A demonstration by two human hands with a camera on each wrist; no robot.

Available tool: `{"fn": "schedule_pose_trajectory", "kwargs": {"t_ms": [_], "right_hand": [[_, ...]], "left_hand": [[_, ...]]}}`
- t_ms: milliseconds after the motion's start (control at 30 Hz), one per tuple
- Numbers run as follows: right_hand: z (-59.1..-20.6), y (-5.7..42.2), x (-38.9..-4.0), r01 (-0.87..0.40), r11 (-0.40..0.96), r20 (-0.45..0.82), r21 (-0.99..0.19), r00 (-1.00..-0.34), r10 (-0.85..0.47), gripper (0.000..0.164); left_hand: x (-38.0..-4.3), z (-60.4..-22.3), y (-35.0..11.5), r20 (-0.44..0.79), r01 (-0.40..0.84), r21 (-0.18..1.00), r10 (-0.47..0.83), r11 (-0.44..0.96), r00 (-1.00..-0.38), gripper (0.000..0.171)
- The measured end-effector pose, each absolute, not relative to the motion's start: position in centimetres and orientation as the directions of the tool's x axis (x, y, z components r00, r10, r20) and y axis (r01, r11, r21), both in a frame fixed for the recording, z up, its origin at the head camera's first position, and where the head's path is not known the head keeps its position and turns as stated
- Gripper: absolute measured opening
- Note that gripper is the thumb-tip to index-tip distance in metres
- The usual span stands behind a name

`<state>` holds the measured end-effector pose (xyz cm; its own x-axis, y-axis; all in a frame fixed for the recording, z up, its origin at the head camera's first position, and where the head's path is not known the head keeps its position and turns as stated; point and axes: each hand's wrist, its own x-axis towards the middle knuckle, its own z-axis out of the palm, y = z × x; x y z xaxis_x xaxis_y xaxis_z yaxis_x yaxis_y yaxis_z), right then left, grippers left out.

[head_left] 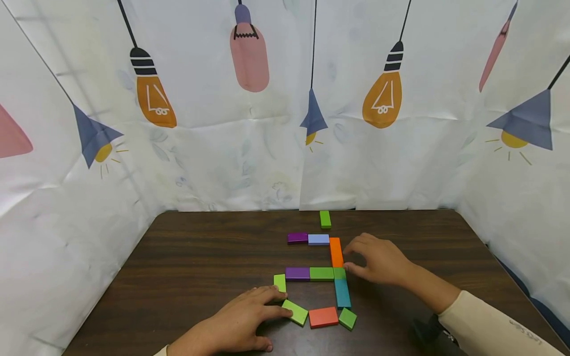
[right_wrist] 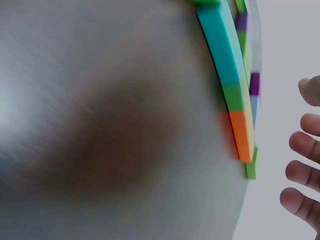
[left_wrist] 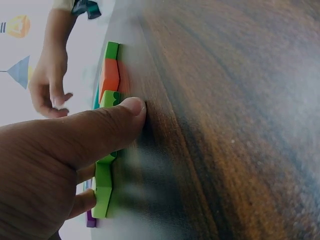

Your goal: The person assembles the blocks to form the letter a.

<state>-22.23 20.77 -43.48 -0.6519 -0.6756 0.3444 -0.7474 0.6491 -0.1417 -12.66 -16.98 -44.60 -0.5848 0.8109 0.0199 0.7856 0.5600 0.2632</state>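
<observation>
Coloured blocks lie on the table in a shape of rows and a loop. My left hand [head_left: 242,319] rests at the loop's lower left, fingers spread. One fingertip is at a tilted lime block [head_left: 296,312], another at the upright lime block [head_left: 279,282]. Its thumb [left_wrist: 132,107] stands apart, low over the wood. My right hand [head_left: 378,260] hovers beside the orange block [head_left: 336,252], fingers loosely bent and nothing between them. Below the orange block come a small green block [head_left: 339,273] and a teal block [head_left: 342,293]. A red block [head_left: 323,317] and a green block [head_left: 348,319] lie at the bottom.
A purple block [head_left: 297,274] and a green block [head_left: 321,274] form the middle row. Farther back lie a dark purple block [head_left: 297,239], a light blue block [head_left: 318,240] and a lone green block [head_left: 325,219]. A lamp-patterned curtain [head_left: 276,163] surrounds the dark wooden table [head_left: 200,247].
</observation>
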Motion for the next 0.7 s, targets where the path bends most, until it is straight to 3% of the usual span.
{"fn": "schedule_pose_trajectory", "kwargs": {"t_ms": [333, 700], "right_hand": [[-42.9, 19.3, -26.8, -0.627, 0.762, 0.230, -0.163, -0.775, -0.589, 0.040], [-43.6, 18.0, -29.9, -0.551, 0.811, 0.094, -0.197, -0.834, -0.544, 0.051]], "left_hand": [[-12.7, -44.6, -17.0, 0.016, 0.784, 0.262, 0.810, 0.563, -0.587, 0.068], [-12.7, -44.7, -17.0, 0.024, 0.786, 0.261, 0.811, 0.560, -0.585, 0.069]]}}
